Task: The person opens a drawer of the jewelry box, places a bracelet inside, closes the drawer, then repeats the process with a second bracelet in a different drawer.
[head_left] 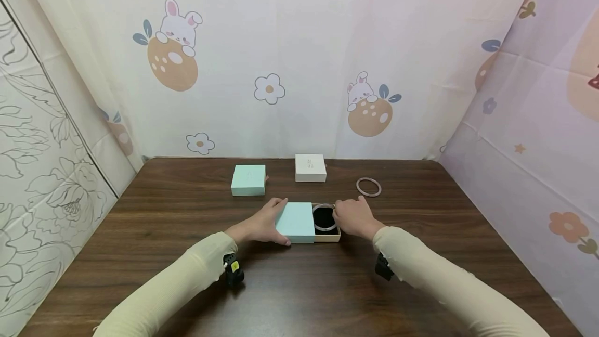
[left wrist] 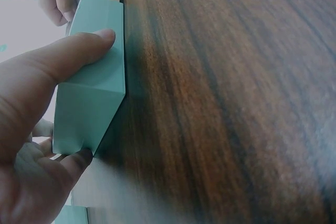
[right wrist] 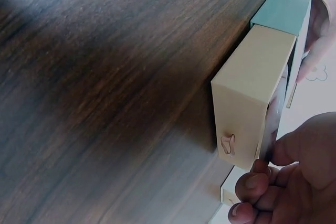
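Note:
A mint-green drawer box (head_left: 296, 222) lies on the table, its cream inner tray (right wrist: 252, 66) slid partway out to the right. My left hand (head_left: 267, 223) grips the green sleeve from its left end, with the thumb (left wrist: 84, 51) on the front side and other fingers behind. Within the tray, over a black lining (head_left: 324, 218), is a pale translucent bangle (head_left: 318, 227), tilted up at its right side. The thumb and fingertips of my right hand (head_left: 356, 217) pinch that raised side of the bangle. A small ribbon tab (right wrist: 228, 144) sticks out of the tray's end.
Behind stand a second mint-green box (head_left: 248, 181) and a white box (head_left: 310, 168). Another bangle (head_left: 368, 187) lies on the wooden table (head_left: 196, 191) at the back right. Printed curtains (head_left: 281, 40) hang along the table's far edge.

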`<state>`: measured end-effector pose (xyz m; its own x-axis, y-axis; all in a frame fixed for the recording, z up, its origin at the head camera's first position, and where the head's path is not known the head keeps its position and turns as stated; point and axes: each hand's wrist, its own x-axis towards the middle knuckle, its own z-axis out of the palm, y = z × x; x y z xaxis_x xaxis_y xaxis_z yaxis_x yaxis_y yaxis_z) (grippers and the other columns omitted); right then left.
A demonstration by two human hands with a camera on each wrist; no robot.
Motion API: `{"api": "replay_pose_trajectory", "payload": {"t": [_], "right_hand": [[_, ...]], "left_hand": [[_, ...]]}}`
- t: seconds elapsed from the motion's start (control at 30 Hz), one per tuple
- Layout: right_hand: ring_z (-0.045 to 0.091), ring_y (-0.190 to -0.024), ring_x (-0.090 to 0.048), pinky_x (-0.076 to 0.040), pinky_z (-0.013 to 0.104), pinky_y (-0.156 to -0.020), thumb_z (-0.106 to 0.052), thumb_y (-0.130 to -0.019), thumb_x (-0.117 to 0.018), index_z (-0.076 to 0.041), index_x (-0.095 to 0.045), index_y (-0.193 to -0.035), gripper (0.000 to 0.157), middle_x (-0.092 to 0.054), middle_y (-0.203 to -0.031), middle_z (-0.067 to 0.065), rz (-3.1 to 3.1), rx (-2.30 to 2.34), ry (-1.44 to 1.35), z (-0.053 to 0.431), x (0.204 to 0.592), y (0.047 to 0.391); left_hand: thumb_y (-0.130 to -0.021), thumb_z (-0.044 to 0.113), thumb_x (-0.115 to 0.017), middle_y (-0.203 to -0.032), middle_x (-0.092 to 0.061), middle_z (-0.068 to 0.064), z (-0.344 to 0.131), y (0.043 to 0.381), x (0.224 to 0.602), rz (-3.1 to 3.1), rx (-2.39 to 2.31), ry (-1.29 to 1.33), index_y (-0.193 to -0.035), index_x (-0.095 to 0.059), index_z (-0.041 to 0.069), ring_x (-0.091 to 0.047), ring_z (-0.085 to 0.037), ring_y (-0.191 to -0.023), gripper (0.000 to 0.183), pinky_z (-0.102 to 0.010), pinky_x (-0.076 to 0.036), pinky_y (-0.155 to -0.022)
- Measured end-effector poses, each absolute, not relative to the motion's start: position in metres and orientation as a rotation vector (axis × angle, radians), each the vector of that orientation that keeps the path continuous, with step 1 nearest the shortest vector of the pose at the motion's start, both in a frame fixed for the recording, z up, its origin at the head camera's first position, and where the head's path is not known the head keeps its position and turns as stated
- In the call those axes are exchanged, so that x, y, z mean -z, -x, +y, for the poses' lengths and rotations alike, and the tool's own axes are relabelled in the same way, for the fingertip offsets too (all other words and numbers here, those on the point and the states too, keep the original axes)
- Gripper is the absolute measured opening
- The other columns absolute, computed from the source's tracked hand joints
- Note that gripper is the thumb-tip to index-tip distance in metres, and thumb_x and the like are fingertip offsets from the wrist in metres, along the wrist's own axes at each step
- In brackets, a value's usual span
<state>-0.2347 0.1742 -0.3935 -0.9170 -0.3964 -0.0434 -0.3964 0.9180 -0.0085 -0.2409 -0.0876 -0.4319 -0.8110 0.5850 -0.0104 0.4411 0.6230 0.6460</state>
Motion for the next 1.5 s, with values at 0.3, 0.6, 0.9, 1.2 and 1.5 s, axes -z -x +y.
{"api": "replay_pose_trajectory", "payload": {"t": [0.3, 0.6, 0.9, 1.2, 1.5], "right_hand": [[0.018, -0.054, -0.044, -0.033, 0.044, -0.071, -0.014, -0.098, -0.044, -0.009, -0.052, -0.070, 0.030, -0.046, -0.058, 0.002, 3.044, -0.032, 0.675, 0.1701, 0.3949, 0.2338], [0.018, -0.052, -0.044, -0.036, 0.044, -0.073, -0.013, -0.096, -0.047, -0.010, -0.048, -0.064, 0.033, -0.043, -0.053, 0.002, 3.087, -0.180, 0.768, 0.1685, 0.3939, 0.2335], [0.019, -0.051, -0.046, -0.034, 0.042, -0.069, -0.018, -0.094, -0.050, -0.011, -0.047, -0.059, 0.036, -0.043, -0.051, 0.001, 3.123, -0.288, 0.803, 0.1674, 0.3943, 0.2365], [0.020, -0.053, -0.045, -0.034, 0.042, -0.070, -0.021, -0.093, -0.054, -0.012, -0.050, -0.059, 0.035, -0.043, -0.051, 0.001, 3.125, -0.306, 0.783, 0.1664, 0.3983, 0.2396], [0.017, -0.048, -0.040, -0.035, 0.045, -0.073, -0.023, -0.097, -0.049, -0.016, -0.043, -0.050, 0.047, -0.040, -0.047, -0.002, 3.136, -0.102, 0.710, 0.1716, 0.3991, 0.2405]], "left_hand": [[-0.068, 0.031, -0.086, -0.140, -0.030, -0.019, -0.0867, 0.2407, 0.4309, 2.628, -0.953, -0.849, -0.149, -0.019, -0.006, -0.040, -0.027, -0.120, 0.111, -0.041, -0.037, -0.098], [-0.068, 0.031, -0.086, -0.140, -0.029, -0.019, -0.0874, 0.2404, 0.4308, 2.628, -0.951, -0.841, -0.149, -0.019, -0.005, -0.040, -0.027, -0.120, 0.111, -0.040, -0.037, -0.098], [-0.069, 0.030, -0.086, -0.140, -0.029, -0.019, -0.0873, 0.2395, 0.4280, 2.619, -0.962, -0.841, -0.149, -0.019, -0.005, -0.039, -0.028, -0.121, 0.111, -0.041, -0.036, -0.099], [-0.068, 0.030, -0.086, -0.140, -0.030, -0.019, -0.0875, 0.2405, 0.4296, 2.618, -0.962, -0.845, -0.149, -0.019, -0.005, -0.040, -0.028, -0.120, 0.111, -0.040, -0.037, -0.098], [-0.068, 0.031, -0.086, -0.140, -0.030, -0.019, -0.0879, 0.2407, 0.4295, 2.622, -0.955, -0.846, -0.149, -0.020, -0.005, -0.040, -0.027, -0.119, 0.111, -0.040, -0.037, -0.098]]}}
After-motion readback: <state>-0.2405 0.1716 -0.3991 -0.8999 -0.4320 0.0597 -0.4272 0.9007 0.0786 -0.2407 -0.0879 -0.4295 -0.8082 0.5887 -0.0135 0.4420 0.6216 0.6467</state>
